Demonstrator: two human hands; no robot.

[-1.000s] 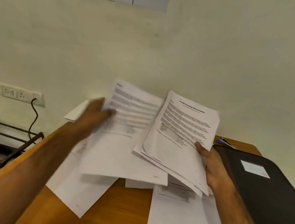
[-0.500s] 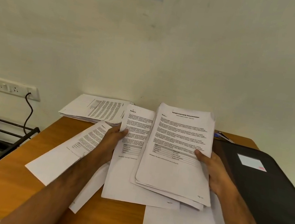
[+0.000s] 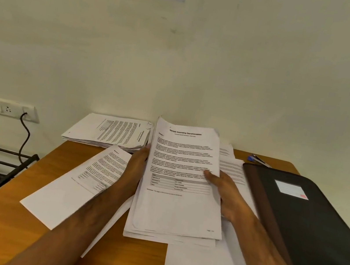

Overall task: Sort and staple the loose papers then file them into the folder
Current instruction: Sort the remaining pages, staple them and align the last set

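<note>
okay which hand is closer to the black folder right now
Right. The right hand grips the right edge of the held paper bundle, just beside the black folder. The left hand holds the bundle's left edge, on the far side from it.

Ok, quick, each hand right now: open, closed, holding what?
Left hand: grips the left edge of the white printed paper stack.
Right hand: grips the same stack's right edge, thumb on top.

Heading on top sheet of held paper stack point(image 3: 181, 179): roughly "Sample Internship Documentation", blurred. Body print and table beneath too small to read. Print on loose sheet point(image 3: 83, 177) and far pile point(image 3: 109, 131) illegible. Label on black folder point(image 3: 290, 189) unreadable.
</note>
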